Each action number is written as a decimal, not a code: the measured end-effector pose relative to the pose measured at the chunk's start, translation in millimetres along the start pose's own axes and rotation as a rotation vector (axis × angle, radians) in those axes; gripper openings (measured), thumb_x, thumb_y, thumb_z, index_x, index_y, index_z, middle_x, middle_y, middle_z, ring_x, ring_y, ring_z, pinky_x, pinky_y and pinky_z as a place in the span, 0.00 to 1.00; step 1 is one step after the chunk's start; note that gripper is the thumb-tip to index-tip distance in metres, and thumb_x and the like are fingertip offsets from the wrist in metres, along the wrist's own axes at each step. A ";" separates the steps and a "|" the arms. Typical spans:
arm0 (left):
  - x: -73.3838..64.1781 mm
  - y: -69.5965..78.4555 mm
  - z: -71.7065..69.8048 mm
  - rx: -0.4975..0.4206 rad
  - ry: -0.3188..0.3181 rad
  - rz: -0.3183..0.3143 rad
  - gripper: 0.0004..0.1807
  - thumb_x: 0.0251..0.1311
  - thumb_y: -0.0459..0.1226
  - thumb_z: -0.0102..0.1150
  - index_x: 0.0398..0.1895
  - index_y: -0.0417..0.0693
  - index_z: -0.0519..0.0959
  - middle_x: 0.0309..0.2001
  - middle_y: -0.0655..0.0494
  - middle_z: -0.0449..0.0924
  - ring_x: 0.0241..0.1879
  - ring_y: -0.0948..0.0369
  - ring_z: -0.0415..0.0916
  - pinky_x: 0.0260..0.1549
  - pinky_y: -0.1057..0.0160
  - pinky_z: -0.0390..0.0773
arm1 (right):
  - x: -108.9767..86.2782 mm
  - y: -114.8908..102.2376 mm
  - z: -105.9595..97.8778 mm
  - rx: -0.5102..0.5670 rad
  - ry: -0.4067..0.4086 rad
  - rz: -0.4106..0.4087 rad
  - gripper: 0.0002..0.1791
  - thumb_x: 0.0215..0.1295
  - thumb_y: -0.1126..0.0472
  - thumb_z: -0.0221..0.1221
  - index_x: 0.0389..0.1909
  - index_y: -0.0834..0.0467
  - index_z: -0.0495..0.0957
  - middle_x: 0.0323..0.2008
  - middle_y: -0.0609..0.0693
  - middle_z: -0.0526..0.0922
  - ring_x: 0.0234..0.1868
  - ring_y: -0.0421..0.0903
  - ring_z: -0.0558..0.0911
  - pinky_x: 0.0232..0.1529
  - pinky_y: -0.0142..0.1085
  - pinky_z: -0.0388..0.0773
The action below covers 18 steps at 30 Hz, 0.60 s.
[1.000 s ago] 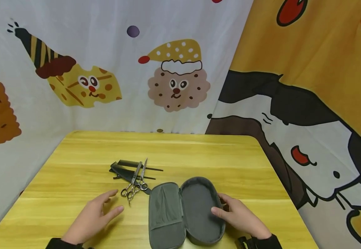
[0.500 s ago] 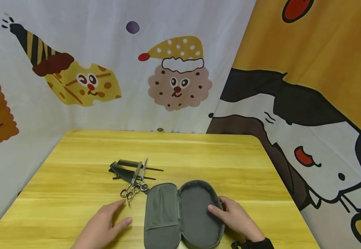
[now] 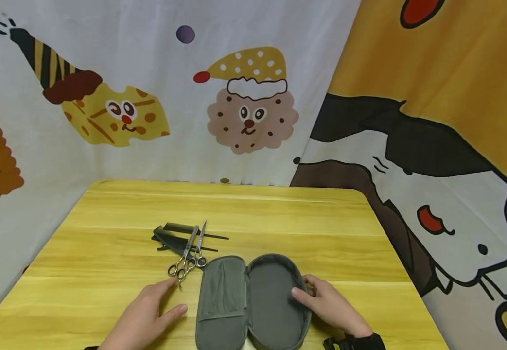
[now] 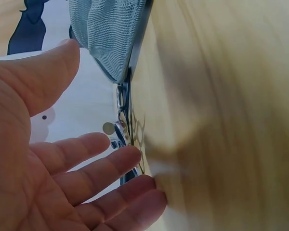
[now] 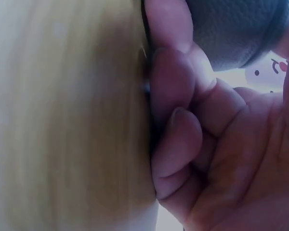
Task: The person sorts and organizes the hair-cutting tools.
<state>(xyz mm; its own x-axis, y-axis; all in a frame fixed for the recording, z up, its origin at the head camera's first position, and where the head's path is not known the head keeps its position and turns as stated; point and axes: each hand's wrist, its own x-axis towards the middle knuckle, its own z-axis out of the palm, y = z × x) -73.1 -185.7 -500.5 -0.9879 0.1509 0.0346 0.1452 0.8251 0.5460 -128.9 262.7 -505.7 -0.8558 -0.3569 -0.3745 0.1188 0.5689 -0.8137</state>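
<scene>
A grey case (image 3: 277,301) lies spread open on the table, its deep oval half on the right and its pocketed lid (image 3: 222,301) on the left. My right hand (image 3: 334,307) grips the deep half's right wall, thumb over the rim and fingers outside. My left hand (image 3: 141,313) holds nothing; its fingers are loosely bent, with the fingertips close to the scissor handles. Two pairs of haircutting scissors (image 3: 201,243) lie across dark combs (image 3: 182,227), one with a thin tail, just beyond the lid. In the left wrist view, the mesh pocket (image 4: 108,36) shows above my fingers.
The yellow wood-grain table (image 3: 305,218) has rounded far corners. A white cartoon-printed curtain (image 3: 148,43) hangs behind it, and an orange one (image 3: 410,73) covers the right side. A dark cuff or strap (image 3: 354,342) circles my right wrist.
The case has shifted slightly left with my right hand. My left hand has moved right, close to the scissor handles. The scissors and combs stay in place.
</scene>
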 end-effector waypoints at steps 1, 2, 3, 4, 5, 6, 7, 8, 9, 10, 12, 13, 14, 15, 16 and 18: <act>1.4 0.6 -1.0 -0.006 -0.003 -0.006 0.40 0.66 0.57 0.72 0.71 0.39 0.76 0.66 0.40 0.82 0.66 0.40 0.79 0.67 0.37 0.77 | -0.1 0.4 -1.1 0.013 -0.014 -0.006 0.33 0.82 0.41 0.56 0.74 0.60 0.71 0.58 0.58 0.86 0.52 0.53 0.88 0.50 0.45 0.87; 3.9 1.0 -1.7 -0.007 -0.012 -0.014 0.40 0.66 0.57 0.71 0.72 0.39 0.76 0.67 0.40 0.82 0.67 0.40 0.79 0.67 0.36 0.77 | -0.3 0.5 -1.8 0.022 -0.022 -0.010 0.33 0.82 0.41 0.56 0.75 0.60 0.70 0.60 0.60 0.85 0.55 0.55 0.88 0.52 0.45 0.87; 6.8 1.3 -2.7 -0.009 -0.024 -0.024 0.41 0.67 0.57 0.71 0.72 0.39 0.75 0.67 0.39 0.81 0.67 0.39 0.78 0.68 0.35 0.77 | -0.5 0.5 -2.3 0.034 -0.027 -0.011 0.34 0.82 0.41 0.55 0.75 0.61 0.69 0.62 0.61 0.84 0.57 0.56 0.88 0.54 0.45 0.87; 10.2 1.3 -3.6 -0.008 -0.034 -0.030 0.41 0.67 0.57 0.70 0.73 0.39 0.75 0.67 0.38 0.80 0.67 0.38 0.78 0.67 0.35 0.76 | -0.7 0.2 -2.5 0.040 -0.028 -0.012 0.34 0.82 0.42 0.55 0.76 0.61 0.68 0.64 0.62 0.83 0.58 0.57 0.87 0.54 0.46 0.87; 13.8 1.3 -4.7 -0.007 -0.039 -0.038 0.41 0.67 0.57 0.70 0.73 0.38 0.74 0.67 0.37 0.80 0.67 0.38 0.77 0.67 0.34 0.76 | -0.8 0.1 -2.6 0.049 -0.030 -0.013 0.35 0.82 0.42 0.56 0.77 0.61 0.68 0.65 0.63 0.82 0.60 0.58 0.87 0.56 0.46 0.87; 18.3 1.0 -5.6 -0.001 -0.043 -0.044 0.41 0.67 0.57 0.70 0.72 0.37 0.75 0.66 0.37 0.81 0.66 0.37 0.78 0.66 0.34 0.77 | -0.9 -0.1 -2.6 0.048 -0.028 -0.012 0.35 0.82 0.41 0.55 0.77 0.61 0.68 0.65 0.62 0.82 0.59 0.58 0.87 0.56 0.46 0.87; 23.4 0.5 -6.5 0.006 -0.047 -0.048 0.41 0.67 0.56 0.71 0.72 0.36 0.75 0.65 0.36 0.81 0.66 0.36 0.78 0.65 0.33 0.77 | -1.2 -0.3 -2.6 0.053 -0.027 -0.011 0.36 0.82 0.41 0.56 0.77 0.61 0.67 0.64 0.62 0.83 0.59 0.57 0.87 0.56 0.45 0.87; 28.6 -0.5 -7.0 0.013 -0.046 -0.052 0.40 0.67 0.55 0.71 0.71 0.35 0.75 0.65 0.35 0.81 0.65 0.36 0.79 0.64 0.32 0.78 | -1.5 -0.4 -2.7 0.059 -0.025 -0.010 0.36 0.82 0.41 0.56 0.77 0.62 0.67 0.64 0.61 0.83 0.59 0.56 0.87 0.56 0.45 0.87; 33.6 -1.8 -7.6 0.017 -0.044 -0.055 0.40 0.67 0.54 0.71 0.70 0.34 0.75 0.64 0.33 0.81 0.64 0.35 0.79 0.63 0.32 0.78 | -1.8 -0.5 -2.7 0.063 -0.025 -0.011 0.36 0.82 0.41 0.56 0.77 0.62 0.67 0.63 0.60 0.84 0.58 0.55 0.88 0.56 0.45 0.87; 39.1 -3.5 -8.0 0.024 -0.041 -0.057 0.40 0.67 0.54 0.71 0.69 0.32 0.75 0.63 0.32 0.81 0.63 0.35 0.79 0.62 0.32 0.79 | -2.0 -0.5 -2.7 0.068 -0.027 -0.012 0.36 0.82 0.41 0.56 0.77 0.62 0.67 0.62 0.60 0.84 0.57 0.54 0.88 0.55 0.45 0.87; 49.5 -7.3 -8.1 0.039 -0.037 -0.069 0.39 0.67 0.53 0.71 0.67 0.30 0.75 0.60 0.31 0.82 0.60 0.34 0.81 0.60 0.32 0.80 | -2.2 -0.2 -2.6 0.074 -0.032 -0.011 0.36 0.82 0.41 0.56 0.77 0.62 0.67 0.61 0.58 0.85 0.55 0.53 0.88 0.55 0.44 0.87; 54.3 -9.5 -7.8 0.044 -0.039 -0.072 0.39 0.67 0.52 0.71 0.66 0.29 0.75 0.59 0.30 0.82 0.59 0.35 0.81 0.59 0.33 0.81 | -2.1 0.0 -2.4 0.078 -0.033 -0.010 0.35 0.82 0.41 0.56 0.77 0.62 0.67 0.60 0.58 0.86 0.55 0.52 0.88 0.55 0.44 0.87; 58.6 -11.7 -7.3 0.049 -0.042 -0.077 0.38 0.67 0.52 0.72 0.64 0.28 0.75 0.57 0.31 0.83 0.57 0.36 0.82 0.58 0.34 0.82 | -1.7 0.2 -2.2 0.078 -0.033 -0.009 0.35 0.82 0.41 0.56 0.76 0.61 0.68 0.60 0.57 0.86 0.55 0.52 0.88 0.54 0.43 0.87; 62.7 -13.6 -7.0 0.055 -0.047 -0.081 0.38 0.67 0.52 0.72 0.62 0.27 0.76 0.55 0.32 0.84 0.54 0.38 0.84 0.55 0.35 0.83 | -1.5 0.3 -1.8 0.078 -0.036 -0.006 0.35 0.82 0.41 0.56 0.76 0.61 0.68 0.60 0.57 0.86 0.55 0.51 0.88 0.55 0.43 0.87; 66.2 -15.4 -6.5 0.060 -0.051 -0.087 0.37 0.66 0.53 0.72 0.60 0.28 0.77 0.52 0.34 0.84 0.51 0.41 0.84 0.52 0.37 0.85 | -1.1 0.5 -1.7 0.076 -0.036 -0.003 0.35 0.81 0.41 0.56 0.76 0.61 0.68 0.59 0.57 0.86 0.54 0.51 0.88 0.54 0.43 0.87; 72.0 -17.7 -5.9 0.051 -0.064 -0.096 0.33 0.65 0.52 0.73 0.55 0.30 0.79 0.45 0.40 0.85 0.44 0.48 0.84 0.44 0.44 0.86 | -0.5 0.5 -1.7 0.074 -0.033 0.000 0.35 0.81 0.40 0.56 0.76 0.61 0.68 0.59 0.56 0.86 0.54 0.51 0.88 0.54 0.44 0.87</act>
<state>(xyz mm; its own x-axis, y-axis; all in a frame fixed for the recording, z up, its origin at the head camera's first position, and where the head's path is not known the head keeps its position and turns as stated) -147.2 -192.6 -502.6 -0.9922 0.1029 -0.0703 0.0541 0.8637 0.5012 -129.3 264.5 -505.2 -0.8389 -0.3819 -0.3878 0.1564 0.5133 -0.8438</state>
